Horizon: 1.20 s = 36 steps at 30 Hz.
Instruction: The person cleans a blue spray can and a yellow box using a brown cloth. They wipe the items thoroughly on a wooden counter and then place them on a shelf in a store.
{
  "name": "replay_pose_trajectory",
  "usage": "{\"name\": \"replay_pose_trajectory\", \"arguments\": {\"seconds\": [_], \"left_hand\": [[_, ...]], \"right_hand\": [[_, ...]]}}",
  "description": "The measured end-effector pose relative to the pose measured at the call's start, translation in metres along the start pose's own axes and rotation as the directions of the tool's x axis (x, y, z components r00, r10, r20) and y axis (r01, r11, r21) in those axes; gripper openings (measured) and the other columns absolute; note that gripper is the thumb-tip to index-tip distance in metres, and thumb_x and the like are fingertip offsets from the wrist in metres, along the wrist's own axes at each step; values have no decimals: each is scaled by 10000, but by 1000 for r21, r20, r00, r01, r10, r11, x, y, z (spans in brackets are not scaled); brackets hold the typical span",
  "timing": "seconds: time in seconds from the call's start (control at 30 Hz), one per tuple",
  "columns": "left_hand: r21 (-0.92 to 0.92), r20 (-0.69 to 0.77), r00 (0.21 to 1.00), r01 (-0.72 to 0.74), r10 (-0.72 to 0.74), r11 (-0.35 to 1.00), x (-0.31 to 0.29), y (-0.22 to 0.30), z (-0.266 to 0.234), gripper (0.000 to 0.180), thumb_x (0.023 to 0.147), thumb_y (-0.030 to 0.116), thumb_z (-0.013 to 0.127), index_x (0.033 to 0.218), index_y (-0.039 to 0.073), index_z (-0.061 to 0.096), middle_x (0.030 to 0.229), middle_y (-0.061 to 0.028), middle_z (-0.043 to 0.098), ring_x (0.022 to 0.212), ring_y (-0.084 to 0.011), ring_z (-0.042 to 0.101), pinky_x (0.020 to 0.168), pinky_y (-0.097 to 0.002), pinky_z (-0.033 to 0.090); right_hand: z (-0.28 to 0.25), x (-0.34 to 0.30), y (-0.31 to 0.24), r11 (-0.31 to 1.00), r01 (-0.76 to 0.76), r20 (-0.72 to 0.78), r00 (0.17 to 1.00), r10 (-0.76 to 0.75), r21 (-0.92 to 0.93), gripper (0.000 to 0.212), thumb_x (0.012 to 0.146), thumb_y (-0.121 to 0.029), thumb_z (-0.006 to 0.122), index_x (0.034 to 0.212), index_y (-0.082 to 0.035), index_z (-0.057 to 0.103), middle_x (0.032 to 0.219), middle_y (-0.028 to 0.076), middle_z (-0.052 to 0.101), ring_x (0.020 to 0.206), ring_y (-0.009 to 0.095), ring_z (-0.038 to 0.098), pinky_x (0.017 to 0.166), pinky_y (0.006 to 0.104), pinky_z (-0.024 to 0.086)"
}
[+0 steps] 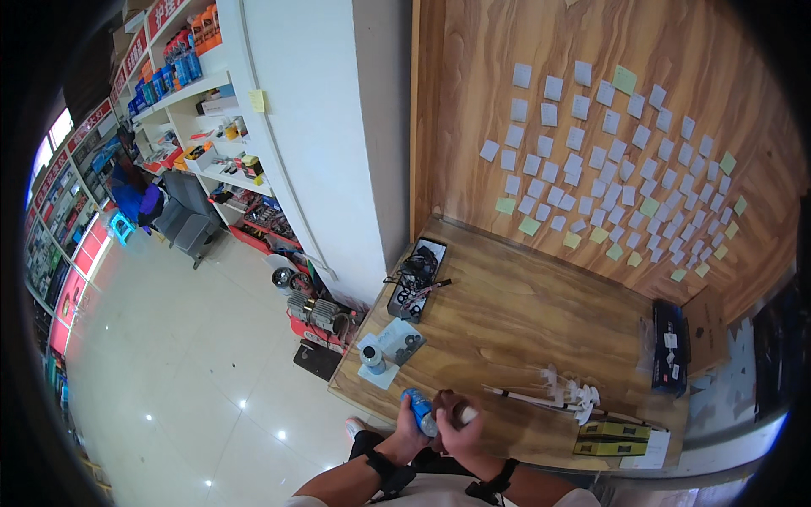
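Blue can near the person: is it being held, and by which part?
Yes, the left hand holds the blue can around its side. The right hand grips something brown, too unclear to name.

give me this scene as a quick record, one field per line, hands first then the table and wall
left hand: holds a blue container, tilted
right hand: at a brown item; exact grip unclear
wooden table, left side: light container upright on a pale blue sheet; farther back, black cables in an open box
table, right side: dark box, yellow-green boxes
wood-grain wall: many paper notes
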<state>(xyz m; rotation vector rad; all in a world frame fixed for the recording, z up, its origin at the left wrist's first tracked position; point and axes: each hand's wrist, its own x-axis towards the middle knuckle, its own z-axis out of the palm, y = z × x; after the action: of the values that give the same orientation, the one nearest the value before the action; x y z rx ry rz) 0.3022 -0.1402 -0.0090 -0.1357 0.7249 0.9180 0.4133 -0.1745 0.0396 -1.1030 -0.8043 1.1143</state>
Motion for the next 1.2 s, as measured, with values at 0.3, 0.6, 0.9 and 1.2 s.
{"name": "replay_pose_trajectory", "arguments": {"seconds": [0.3, 0.6, 0.9, 1.2], "left_hand": [[-28, 320, 907, 296, -272, 955, 13, -16, -40, 1088, 1012, 915, 269, 1661, 70, 488, 1608, -210, 587, 1453, -419, 584, 1283, -550, 409], [-40, -90, 996, -28, 24, 999, 24, -12, -126, 600, 1098, 578, 657, 1436, 93, 558, 1296, -167, 710, 1099, -359, 763, 1009, -551, 634], [333, -81, 977, -160, 197, 929, -1, 0, -114, 522, 1075, 261, 790, 1473, 72, 510, 1236, -123, 696, 1072, -290, 760, 909, -515, 673], [605, -25, 966, -191, 258, 773, -7, 30, -105, 498, 1079, 300, 792, 1435, 2, 612, 1211, -93, 757, 1112, -205, 738, 1038, -390, 599]], "right_hand": [[-49, 12, -19, 339, 869, 769, 483, -420, -361, 544, 766, -328, 873, 1283, -185, 781, 1218, 71, 677, 1065, 321, 660, 941, 481, 532], [-48, 83, 67, 717, 246, 91, 965, -248, -653, 426, 824, -200, 933, 1174, -38, 754, 1066, 185, 757, 995, 409, 763, 888, 475, 607], [-82, 184, 164, 184, 304, 327, 938, 115, -935, 667, 853, -465, 919, 1341, -51, 731, 1233, 255, 714, 1170, 469, 689, 993, 548, 576], [-45, 119, 134, 701, 369, 597, 796, 101, -611, 720, 954, -373, 895, 1530, -47, 612, 1325, 201, 719, 1226, 366, 697, 1040, 480, 561]]}}
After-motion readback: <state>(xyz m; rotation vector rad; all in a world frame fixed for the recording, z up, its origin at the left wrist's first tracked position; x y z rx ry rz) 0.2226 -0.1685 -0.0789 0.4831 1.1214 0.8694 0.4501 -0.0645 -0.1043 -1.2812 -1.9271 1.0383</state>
